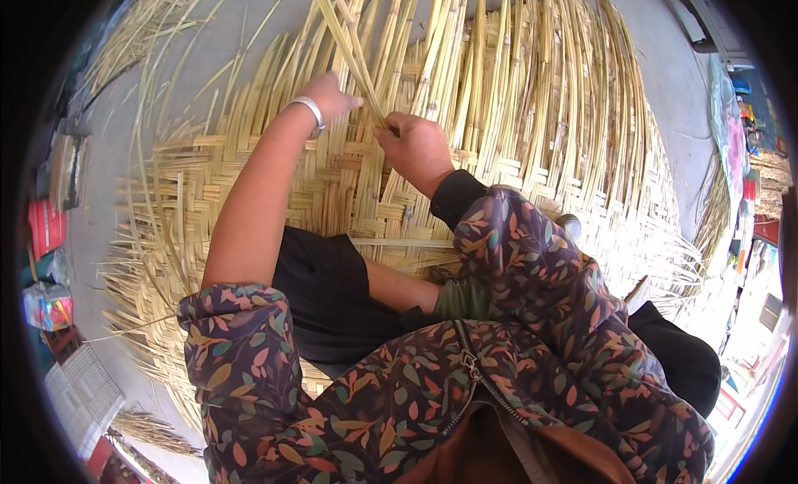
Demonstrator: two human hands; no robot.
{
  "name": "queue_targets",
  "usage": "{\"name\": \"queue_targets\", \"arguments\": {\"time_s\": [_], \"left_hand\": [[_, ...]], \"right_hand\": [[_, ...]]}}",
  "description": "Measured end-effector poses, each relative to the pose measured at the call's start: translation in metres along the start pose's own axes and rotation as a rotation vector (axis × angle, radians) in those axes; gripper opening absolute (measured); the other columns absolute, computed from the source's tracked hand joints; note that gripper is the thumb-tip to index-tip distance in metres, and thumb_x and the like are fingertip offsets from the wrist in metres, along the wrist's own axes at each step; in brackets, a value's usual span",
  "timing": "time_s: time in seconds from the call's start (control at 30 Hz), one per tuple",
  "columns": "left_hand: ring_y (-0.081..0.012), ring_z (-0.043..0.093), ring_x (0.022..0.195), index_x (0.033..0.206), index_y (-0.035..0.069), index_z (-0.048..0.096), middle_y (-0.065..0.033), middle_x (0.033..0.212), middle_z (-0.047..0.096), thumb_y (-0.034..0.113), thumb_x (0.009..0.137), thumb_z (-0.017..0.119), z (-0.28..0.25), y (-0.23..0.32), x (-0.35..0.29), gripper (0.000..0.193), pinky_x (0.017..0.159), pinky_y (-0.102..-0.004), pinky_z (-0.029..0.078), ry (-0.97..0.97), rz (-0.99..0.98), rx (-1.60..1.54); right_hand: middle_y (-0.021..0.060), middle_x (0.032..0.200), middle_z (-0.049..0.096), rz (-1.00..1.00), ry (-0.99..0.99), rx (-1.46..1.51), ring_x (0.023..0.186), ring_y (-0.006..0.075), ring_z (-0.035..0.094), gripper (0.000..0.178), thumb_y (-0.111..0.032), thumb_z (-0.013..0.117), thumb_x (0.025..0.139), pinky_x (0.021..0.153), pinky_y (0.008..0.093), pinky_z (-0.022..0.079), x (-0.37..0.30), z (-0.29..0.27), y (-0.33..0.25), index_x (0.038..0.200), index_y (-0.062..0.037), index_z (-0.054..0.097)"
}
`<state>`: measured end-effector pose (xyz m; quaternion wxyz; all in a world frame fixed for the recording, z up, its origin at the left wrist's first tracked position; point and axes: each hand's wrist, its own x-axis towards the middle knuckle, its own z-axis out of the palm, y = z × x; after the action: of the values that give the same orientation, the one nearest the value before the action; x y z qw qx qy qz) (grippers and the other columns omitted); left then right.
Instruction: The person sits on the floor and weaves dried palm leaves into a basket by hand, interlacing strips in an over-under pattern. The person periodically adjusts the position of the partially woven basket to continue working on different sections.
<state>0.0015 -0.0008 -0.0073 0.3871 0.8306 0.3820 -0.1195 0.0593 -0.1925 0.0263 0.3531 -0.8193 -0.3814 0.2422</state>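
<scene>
A large woven mat of pale yellow split-reed strips lies under me, with long unwoven strips fanning out from its far side. My right hand is closed, its thumb and forefinger pinching the near end of a reed strip that slants up to the far left. To the left of that strip is my left hand, a pale band on its wrist. Its thumb stretches toward the strip, and I see nothing held in it. Its other fingers are partly hidden and a little blurred.
Loose reed strips lie on the grey floor at the far left. A reed bundle is at the right. Packages, a red box among them, line the left edge. My bent leg rests on the mat.
</scene>
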Motion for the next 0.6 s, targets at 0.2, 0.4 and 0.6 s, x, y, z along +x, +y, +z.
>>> {"name": "queue_targets", "arguments": {"time_s": [0.2,0.4,0.6], "left_hand": [[-0.0257,0.062,0.084,0.113,-0.008,0.055,-0.0202,0.101,0.062,0.027,0.070,0.074,-0.004,0.011,-0.008,0.059,0.073,-0.0363,0.050,-0.122,-0.027,-0.089],[-0.0253,0.060,0.094,0.115,-0.013,0.052,-0.0196,0.106,0.062,0.027,0.069,0.076,0.006,-0.005,-0.006,0.065,0.083,-0.0330,0.046,-0.148,0.007,-0.237],[-0.0246,0.059,0.099,0.112,-0.013,0.054,-0.0193,0.108,0.061,0.026,0.068,0.077,0.024,-0.029,0.012,0.063,0.086,-0.0328,0.044,-0.115,0.116,-0.467]], "right_hand": [[0.0176,0.076,0.060,-0.097,0.048,0.023,0.073,0.0372,0.059,0.016,-0.018,0.060,0.080,0.066,0.0442,0.047,-0.009,-0.002,0.002,0.077,-0.0023,0.061],[0.0174,0.075,0.060,-0.065,0.046,0.045,0.071,0.0372,0.058,0.016,-0.018,0.061,0.080,0.065,0.0440,0.047,-0.011,-0.003,0.001,0.078,-0.0020,0.061],[0.0181,0.074,0.059,-0.079,0.067,0.038,0.069,0.0378,0.058,0.019,-0.019,0.061,0.081,0.062,0.0443,0.046,-0.011,-0.002,-0.001,0.076,-0.0011,0.059]]}}
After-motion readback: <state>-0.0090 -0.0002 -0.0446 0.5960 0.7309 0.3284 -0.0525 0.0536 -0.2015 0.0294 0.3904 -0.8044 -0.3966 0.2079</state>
